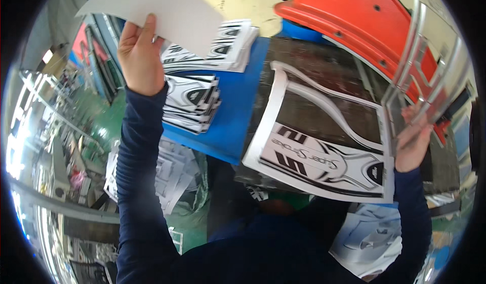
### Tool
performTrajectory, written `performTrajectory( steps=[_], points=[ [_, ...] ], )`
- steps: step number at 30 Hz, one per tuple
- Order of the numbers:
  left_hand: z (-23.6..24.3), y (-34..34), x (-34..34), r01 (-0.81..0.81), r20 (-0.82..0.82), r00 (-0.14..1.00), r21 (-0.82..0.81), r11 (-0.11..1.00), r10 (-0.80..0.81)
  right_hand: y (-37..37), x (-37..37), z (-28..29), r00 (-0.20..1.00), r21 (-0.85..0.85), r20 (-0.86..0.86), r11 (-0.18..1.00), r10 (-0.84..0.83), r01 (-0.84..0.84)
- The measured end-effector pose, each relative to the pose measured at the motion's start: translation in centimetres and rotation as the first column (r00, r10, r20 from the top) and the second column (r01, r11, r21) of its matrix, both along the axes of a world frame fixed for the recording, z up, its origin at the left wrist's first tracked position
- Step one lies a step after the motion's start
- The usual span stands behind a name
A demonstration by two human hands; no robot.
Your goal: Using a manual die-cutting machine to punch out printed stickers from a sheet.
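Left hand [139, 56] is raised over the far-left corner of the bench, fingers pinched shut on a blank white backing sheet [157, 13] that curls above the two stacks of printed decal sheets [195, 101] on the blue board [238, 117]. Right hand [412, 142] grips the edge of a clear, glossy peeled film [430, 66], held up and tilted at the right — it reflects the orange panel [354, 15] behind it. The printed decal sheet [324, 152] with black and white graphics lies flat on the dark worktop [324, 81], its near corner just beside the right hand. Scrap trimmings [167, 172] lie heaped below the bench on the left. My read on risk: the film looks limp and could fold onto itself or drop onto the printed sheet — both hands being full, nothing pins that sheet down, so a tug at its corner could slide it off the front edge.
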State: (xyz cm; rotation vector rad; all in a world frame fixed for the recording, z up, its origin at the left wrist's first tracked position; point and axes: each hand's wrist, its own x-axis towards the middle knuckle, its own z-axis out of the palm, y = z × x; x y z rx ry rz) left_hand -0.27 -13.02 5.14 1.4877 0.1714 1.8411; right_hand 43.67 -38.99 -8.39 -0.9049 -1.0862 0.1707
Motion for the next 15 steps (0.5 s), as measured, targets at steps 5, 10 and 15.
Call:
performTrajectory(
  steps=[5,10,15],
  points=[
    [-4.1,0.3,-9.6,-0.609,-0.389,0.553,0.414,0.676,0.737,-0.1,-0.8,0.5,0.999,-0.022,-0.028,0.999,-0.039,0.038],
    [-9.9,-1.9,-11.1,-0.349,-0.662,0.285,0.602,0.718,0.693,0.1,0.0,0.5,0.999,-0.024,0.029,1.0,-0.017,0.017],
    [-7.7,-10.7,1.2,-0.148,-0.745,0.569,0.323,0.935,0.347,1.2,-1.0,0.8,0.996,0.036,-0.08,0.998,-0.041,0.044]
  ],
)
